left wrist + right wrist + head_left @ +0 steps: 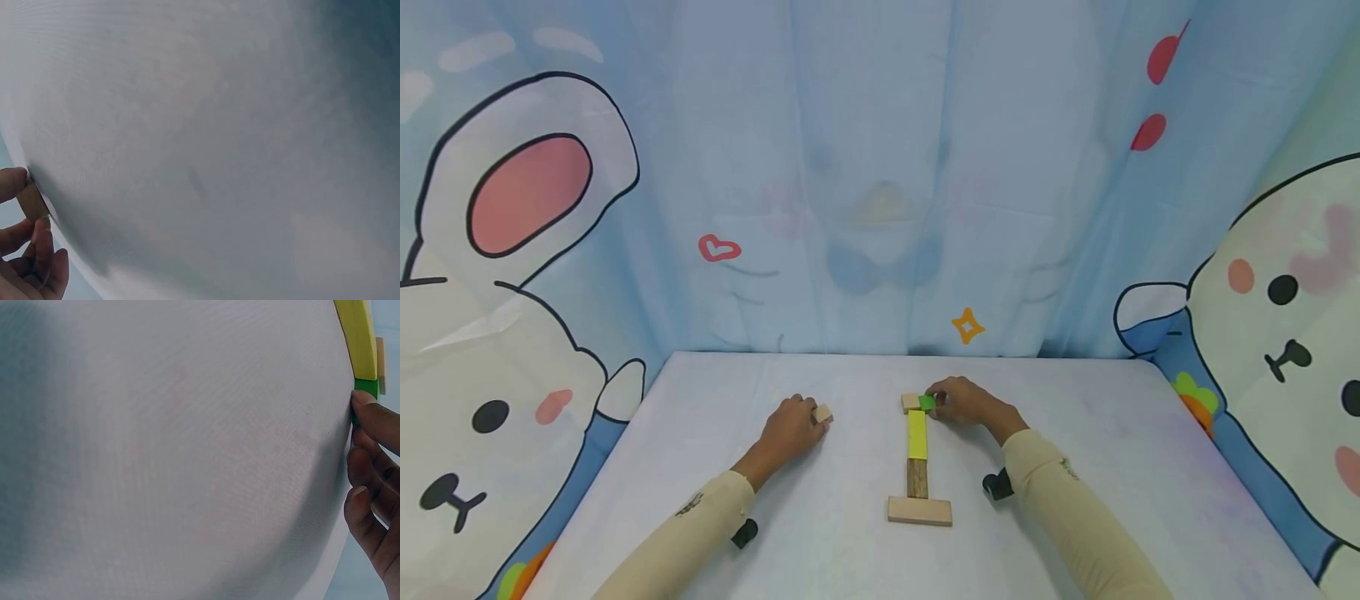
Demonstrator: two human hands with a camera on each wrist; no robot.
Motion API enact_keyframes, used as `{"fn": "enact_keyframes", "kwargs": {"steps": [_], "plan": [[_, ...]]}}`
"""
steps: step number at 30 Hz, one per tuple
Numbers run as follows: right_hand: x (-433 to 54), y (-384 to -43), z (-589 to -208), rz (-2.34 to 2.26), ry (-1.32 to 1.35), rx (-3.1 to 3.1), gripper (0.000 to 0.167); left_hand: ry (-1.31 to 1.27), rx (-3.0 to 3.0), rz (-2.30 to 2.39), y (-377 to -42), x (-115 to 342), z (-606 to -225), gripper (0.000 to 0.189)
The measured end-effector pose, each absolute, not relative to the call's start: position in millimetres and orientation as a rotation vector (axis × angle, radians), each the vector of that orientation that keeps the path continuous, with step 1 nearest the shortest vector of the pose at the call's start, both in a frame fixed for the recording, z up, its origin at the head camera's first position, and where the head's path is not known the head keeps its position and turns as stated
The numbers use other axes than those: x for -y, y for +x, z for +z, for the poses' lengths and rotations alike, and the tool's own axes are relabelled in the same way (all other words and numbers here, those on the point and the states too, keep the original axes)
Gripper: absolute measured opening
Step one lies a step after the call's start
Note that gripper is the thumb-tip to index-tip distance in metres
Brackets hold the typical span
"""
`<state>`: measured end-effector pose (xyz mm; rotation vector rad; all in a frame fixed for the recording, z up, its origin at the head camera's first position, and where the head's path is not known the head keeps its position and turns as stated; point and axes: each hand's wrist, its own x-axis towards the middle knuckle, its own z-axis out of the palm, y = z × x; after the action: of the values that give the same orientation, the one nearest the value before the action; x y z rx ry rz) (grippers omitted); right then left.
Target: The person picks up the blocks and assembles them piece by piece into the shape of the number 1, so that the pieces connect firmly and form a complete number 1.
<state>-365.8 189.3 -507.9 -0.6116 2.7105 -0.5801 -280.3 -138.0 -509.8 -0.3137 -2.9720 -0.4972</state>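
Observation:
My left hand (pixel 792 429) pinches a small light wooden block (pixel 823 413) between thumb and fingers, left of the row of blocks; the left wrist view shows this wooden block (pixel 31 201) at the fingertips. At the far end of the row, my right hand (pixel 964 400) pinches a green block (pixel 927 403) against the end of a yellow block (pixel 917 435). A pale wooden block (pixel 910 403) lies to the green one's left. Below the yellow block come a dark brown block (pixel 917 478) and a long pale plank (pixel 920 511) laid crosswise.
A white cloth covers the table (pixel 820 533). Behind it hangs a blue curtain (pixel 865 125) with cartoon animals printed on it. Dark wrist devices sit under both sleeves, the left device (pixel 745 533) and the right device (pixel 997 484) close over the cloth.

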Motion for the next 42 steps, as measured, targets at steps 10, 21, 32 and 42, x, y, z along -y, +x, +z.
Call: {"fn": "enact_keyframes", "kwargs": {"steps": [10,21,32,42], "plan": [[-190,-363,-503,-0.587,-0.619,-2.714,0.041,-0.328,2.982,-0.543,-282,138,-509,0.032],[-190,-359,-501,-0.576,-0.616,-2.716,0.041,-0.309,3.002,-0.606,-281,138,-510,0.031],[-188,-359,-502,-0.582,-0.626,-2.724,0.040,-0.318,2.984,-0.596,-280,138,-504,0.031],[-187,-359,-502,-0.579,-0.612,-2.726,0.040,-0.331,2.989,-0.558,-280,135,-499,0.027]]}}
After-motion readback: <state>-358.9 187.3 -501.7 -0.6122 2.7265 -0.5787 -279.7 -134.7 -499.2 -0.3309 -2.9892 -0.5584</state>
